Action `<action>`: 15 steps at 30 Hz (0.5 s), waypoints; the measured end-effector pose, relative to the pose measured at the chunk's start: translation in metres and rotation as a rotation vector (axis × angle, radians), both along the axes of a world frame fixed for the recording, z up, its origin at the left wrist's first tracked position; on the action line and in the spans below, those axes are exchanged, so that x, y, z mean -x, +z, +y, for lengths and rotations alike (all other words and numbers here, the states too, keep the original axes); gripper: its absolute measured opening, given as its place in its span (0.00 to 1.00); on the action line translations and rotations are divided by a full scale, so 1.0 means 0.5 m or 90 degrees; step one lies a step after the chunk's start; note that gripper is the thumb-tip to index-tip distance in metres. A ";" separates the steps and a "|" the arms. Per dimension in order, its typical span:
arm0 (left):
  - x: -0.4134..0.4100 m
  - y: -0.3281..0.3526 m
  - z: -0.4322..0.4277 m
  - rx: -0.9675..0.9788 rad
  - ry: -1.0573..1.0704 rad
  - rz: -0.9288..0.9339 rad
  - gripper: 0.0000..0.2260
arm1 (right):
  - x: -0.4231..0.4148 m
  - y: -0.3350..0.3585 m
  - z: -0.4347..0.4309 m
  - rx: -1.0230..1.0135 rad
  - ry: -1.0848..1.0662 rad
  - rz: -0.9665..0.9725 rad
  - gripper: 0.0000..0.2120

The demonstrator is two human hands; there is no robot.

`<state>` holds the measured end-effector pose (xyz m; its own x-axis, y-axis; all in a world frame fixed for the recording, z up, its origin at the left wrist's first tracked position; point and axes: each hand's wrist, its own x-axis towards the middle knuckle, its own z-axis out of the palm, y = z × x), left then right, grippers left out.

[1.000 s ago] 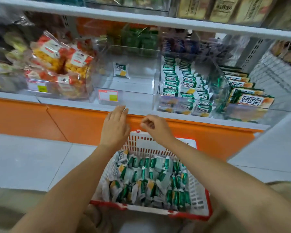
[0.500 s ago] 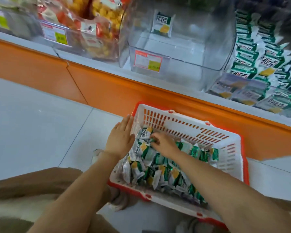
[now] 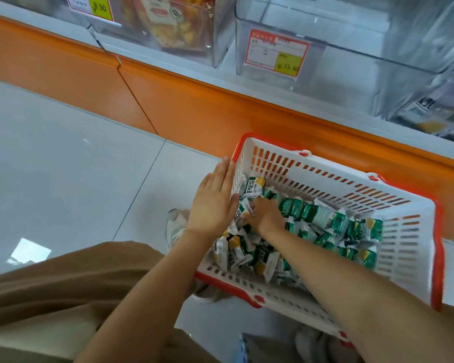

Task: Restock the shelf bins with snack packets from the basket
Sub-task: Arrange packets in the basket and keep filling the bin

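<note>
A white basket with a red rim point(image 3: 417, 260) stands on the floor against the shelf base, holding several green-and-white snack packets point(image 3: 325, 221). My left hand point(image 3: 212, 203) is flat with straight fingers at the basket's left wall, its palm turned toward the packets. Inside the basket, my right hand point(image 3: 266, 214) curls its fingers round a few packets and holds them against my left palm. Above, the clear shelf bin point(image 3: 351, 64) with a red and yellow price label point(image 3: 278, 55) shows no packets in its visible part.
The orange shelf base point(image 3: 207, 108) runs behind the basket. A clear bin of yellow snacks point(image 3: 173, 27) sits to the left, and a bin with packets point(image 3: 435, 111) to the right. My shoe point(image 3: 177, 226) is beside the basket on the grey tile floor.
Both hands dropped from the shelf edge into the basket. The view tilted down and drew closer. My right hand has closed on packets beside my left palm.
</note>
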<state>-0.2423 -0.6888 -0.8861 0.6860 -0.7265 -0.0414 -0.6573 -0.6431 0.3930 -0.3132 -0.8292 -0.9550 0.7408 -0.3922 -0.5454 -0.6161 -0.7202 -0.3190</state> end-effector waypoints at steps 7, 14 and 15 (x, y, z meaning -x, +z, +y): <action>0.002 -0.003 0.001 -0.001 0.009 -0.021 0.29 | 0.024 0.022 -0.016 -0.107 -0.050 -0.077 0.19; 0.010 0.020 -0.006 -0.069 0.012 -0.054 0.29 | 0.082 0.158 -0.097 -0.237 -0.039 -0.258 0.20; 0.012 0.032 -0.013 -0.081 0.012 -0.068 0.29 | 0.092 0.180 -0.110 -0.234 -0.044 -0.279 0.19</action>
<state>-0.2483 -0.6953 -0.8699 0.7044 -0.7074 -0.0587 -0.6786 -0.6953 0.2368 -0.3593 -0.8842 -0.8649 0.9077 -0.2911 -0.3023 -0.4115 -0.4767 -0.7768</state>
